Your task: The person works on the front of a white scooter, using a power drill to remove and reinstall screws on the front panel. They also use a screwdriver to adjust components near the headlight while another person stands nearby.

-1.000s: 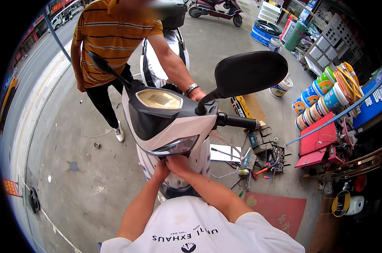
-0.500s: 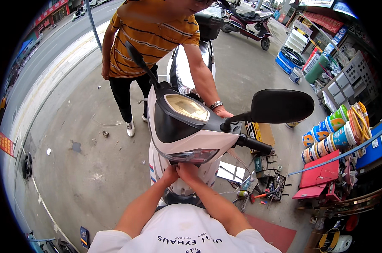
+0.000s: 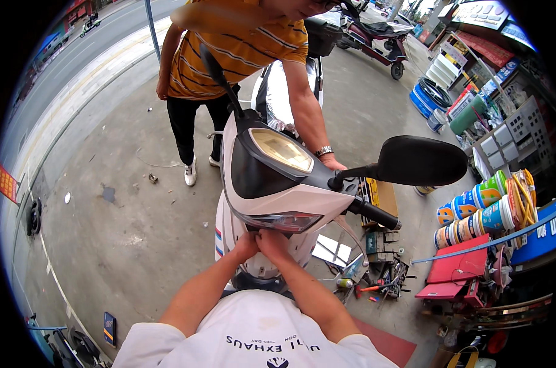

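White scooter [image 3: 302,197], straight ahead

Fingers: were curled, tips hidden; their opening and any grip could not be told. Left hand [image 3: 247,246] and right hand [image 3: 271,243] sat close together below the headlight [image 3: 283,222], forearms converging from the near edge. Hand tools [image 3: 393,281] lay heaped to the right. Farther right were stacked buckets [image 3: 495,218], contents unseen, yellow hose [image 3: 523,189] at their end.

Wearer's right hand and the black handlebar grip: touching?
Apart. The head view shows the right hand just under the headlight, while the black handlebar grip juts out to the side, with floor visible between them.
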Motion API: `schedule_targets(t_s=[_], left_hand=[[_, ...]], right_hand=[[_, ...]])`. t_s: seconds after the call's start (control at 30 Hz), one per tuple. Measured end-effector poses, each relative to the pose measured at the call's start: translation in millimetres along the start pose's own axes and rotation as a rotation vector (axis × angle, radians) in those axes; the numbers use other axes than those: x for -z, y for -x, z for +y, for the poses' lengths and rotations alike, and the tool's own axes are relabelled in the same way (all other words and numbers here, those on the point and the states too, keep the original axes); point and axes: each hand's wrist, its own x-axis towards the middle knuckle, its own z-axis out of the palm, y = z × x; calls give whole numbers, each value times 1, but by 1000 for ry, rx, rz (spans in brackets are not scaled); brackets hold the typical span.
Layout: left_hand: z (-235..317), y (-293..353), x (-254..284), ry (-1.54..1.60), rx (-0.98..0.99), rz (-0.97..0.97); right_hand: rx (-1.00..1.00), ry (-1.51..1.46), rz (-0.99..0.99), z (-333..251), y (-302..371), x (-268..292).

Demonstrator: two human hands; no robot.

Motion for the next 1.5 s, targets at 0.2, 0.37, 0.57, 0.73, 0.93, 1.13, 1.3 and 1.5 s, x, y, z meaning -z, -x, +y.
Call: schedule_targets(t_s=[0.2, 0.37, 0.57, 0.73, 0.93, 1.13, 1.3, 1.5], left_hand=[[11, 5, 4, 91, 70, -22], [2, 0, 3, 8, 50, -18], [1, -1, 2, -14, 4, -54], [5, -3, 3, 5, 48, -53], [12, 3, 4, 74, 10, -63], [-4, -3, 2, 87, 19, -72], [10, 3, 2, 56, 47, -75], [23, 9, 5, 143, 54, -60]], right_hand=[[-12, -14, -34, -2, 3, 5], [-30, -23, -23, -4, 3, 6], [39, -31, 51, 5, 2, -9], [25, -60, 47, 1, 3, -3], [55, -83, 74, 2, 4, -2], [19, -37, 34, -1, 1, -3], [26, -12, 25, 3, 1, -2], [14, 27, 2, 6, -2, -6]])
